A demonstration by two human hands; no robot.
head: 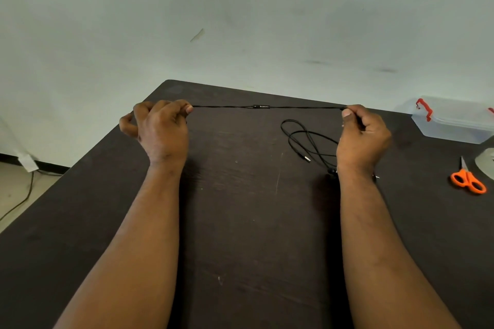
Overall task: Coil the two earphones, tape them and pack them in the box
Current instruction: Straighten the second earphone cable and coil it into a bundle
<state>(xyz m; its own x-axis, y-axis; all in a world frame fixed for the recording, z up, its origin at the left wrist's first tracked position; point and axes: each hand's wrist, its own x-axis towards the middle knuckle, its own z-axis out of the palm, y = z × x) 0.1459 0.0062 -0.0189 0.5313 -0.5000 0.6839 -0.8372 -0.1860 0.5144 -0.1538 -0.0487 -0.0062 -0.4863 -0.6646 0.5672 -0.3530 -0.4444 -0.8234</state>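
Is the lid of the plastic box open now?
No, the clear lid with red latches sits shut on the plastic box at the table's far right corner.

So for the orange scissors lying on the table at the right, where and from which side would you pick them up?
Take the scissors by the orange handle loops, coming from above and from the near side. They lie flat on the table with the blades pointing away toward the clear box, so the loops face the person. The right hand is nearer, but it pinches the earphone cable.
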